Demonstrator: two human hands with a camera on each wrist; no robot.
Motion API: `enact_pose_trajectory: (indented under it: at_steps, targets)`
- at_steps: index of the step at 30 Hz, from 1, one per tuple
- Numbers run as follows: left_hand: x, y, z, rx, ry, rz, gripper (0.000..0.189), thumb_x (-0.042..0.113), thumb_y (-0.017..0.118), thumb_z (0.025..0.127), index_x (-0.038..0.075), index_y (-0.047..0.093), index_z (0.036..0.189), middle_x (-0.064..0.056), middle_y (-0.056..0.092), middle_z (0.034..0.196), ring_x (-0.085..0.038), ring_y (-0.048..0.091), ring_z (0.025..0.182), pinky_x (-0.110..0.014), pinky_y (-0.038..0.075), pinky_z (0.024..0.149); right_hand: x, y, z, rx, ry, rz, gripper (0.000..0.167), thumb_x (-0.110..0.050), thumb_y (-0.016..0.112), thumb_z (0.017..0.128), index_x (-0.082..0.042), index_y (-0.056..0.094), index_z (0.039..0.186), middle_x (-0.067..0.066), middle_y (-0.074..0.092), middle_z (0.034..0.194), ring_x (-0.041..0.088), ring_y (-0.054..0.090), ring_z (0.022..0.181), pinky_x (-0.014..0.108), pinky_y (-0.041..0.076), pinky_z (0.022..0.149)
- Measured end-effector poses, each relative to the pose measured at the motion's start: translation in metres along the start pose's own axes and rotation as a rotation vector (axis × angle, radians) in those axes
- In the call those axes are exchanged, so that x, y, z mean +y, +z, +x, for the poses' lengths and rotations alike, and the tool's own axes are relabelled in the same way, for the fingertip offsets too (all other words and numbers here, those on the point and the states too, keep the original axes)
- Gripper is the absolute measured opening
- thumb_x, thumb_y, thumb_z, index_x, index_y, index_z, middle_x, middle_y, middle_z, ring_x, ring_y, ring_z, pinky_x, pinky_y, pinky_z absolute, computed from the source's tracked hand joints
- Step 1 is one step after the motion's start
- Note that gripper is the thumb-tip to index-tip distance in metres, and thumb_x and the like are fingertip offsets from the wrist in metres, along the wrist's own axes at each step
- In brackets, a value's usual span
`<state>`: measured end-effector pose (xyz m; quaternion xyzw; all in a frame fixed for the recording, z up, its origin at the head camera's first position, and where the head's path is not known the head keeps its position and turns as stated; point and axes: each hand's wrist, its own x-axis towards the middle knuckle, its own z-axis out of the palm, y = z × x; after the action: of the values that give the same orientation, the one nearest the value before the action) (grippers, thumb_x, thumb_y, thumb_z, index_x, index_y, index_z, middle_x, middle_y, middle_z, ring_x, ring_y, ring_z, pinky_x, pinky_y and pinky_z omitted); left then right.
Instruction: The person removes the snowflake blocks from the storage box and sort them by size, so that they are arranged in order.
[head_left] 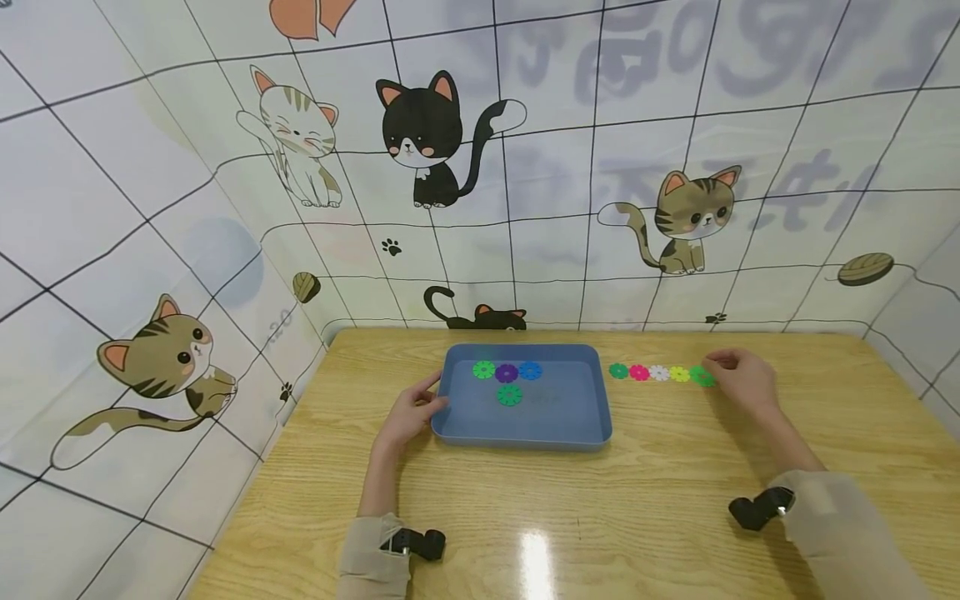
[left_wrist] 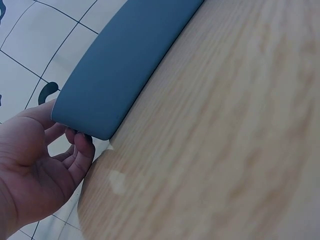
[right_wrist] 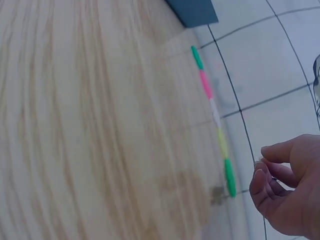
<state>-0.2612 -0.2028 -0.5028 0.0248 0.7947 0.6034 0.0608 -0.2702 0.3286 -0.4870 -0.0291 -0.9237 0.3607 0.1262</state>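
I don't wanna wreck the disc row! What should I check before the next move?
1. Blue tray steadied: ok, left hand grips its edge.
2. Tray not empty: ok, holds light green disc, purple disc, blue disc, darker green disc.
3. Disc row straight: ok, five discs roughly in line.
4. Right hand at the row: ok, right end.
5. Green end disc released: cannot tell, hand partly covers it.

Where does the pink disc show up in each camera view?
Head: right of the picture's middle, the pink disc sits in the row between a green disc and a white disc.
Left wrist: not in the picture.
Right wrist: right of the middle, in the upper half, seen nearly edge-on.
Shared landmark: the blue tray, partly visible in both wrist views.
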Motion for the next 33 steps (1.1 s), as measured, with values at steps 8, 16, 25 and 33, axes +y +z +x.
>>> enact_pose_trajectory:
  at_steps: [8, 16, 25, 33]
  targets:
    - [0.001, 0.000, -0.001, -0.006, -0.003, -0.006, 0.058, 0.006, 0.067, 0.097, 0.012, 0.049, 0.151, -0.011, 0.056, 0.095, -0.017, 0.048, 0.075, -0.023, 0.041, 0.057, -0.038, 0.010, 0.001, -0.084, -0.038, 0.124, 0.036, -0.023, 0.058, 0.103, 0.011, 0.063, 0.117, 0.026, 0.065, 0.102, 0.022, 0.064, 0.075, 0.026, 0.054, 0.060]
    - [0.000, 0.000, 0.000, 0.005, -0.004, -0.005, 0.058, 0.007, 0.068, 0.096, 0.013, 0.050, 0.151, -0.011, 0.056, 0.096, -0.017, 0.049, 0.077, -0.023, 0.041, 0.058, -0.078, 0.029, -0.002, -0.149, -0.117, 0.227, 0.032, -0.019, 0.061, 0.102, 0.010, 0.063, 0.116, 0.027, 0.067, 0.104, 0.029, 0.066, 0.076, 0.031, 0.056, 0.063]
    - [0.000, 0.000, 0.000, 0.009, -0.008, 0.005, 0.057, 0.007, 0.068, 0.096, 0.013, 0.050, 0.151, -0.011, 0.057, 0.097, -0.017, 0.049, 0.078, -0.023, 0.041, 0.058, -0.116, 0.058, -0.008, -0.223, -0.173, 0.279, 0.023, -0.013, 0.065, 0.100, 0.006, 0.066, 0.112, 0.023, 0.069, 0.098, 0.034, 0.066, 0.077, 0.030, 0.055, 0.065]
    - [0.000, 0.000, 0.000, 0.001, -0.003, -0.008, 0.057, 0.006, 0.067, 0.097, 0.013, 0.050, 0.151, -0.010, 0.055, 0.095, -0.017, 0.047, 0.076, -0.023, 0.039, 0.056, -0.143, 0.087, -0.014, -0.270, -0.229, 0.264, 0.017, -0.011, 0.066, 0.098, 0.002, 0.068, 0.108, 0.014, 0.068, 0.095, 0.019, 0.060, 0.077, 0.027, 0.051, 0.065]
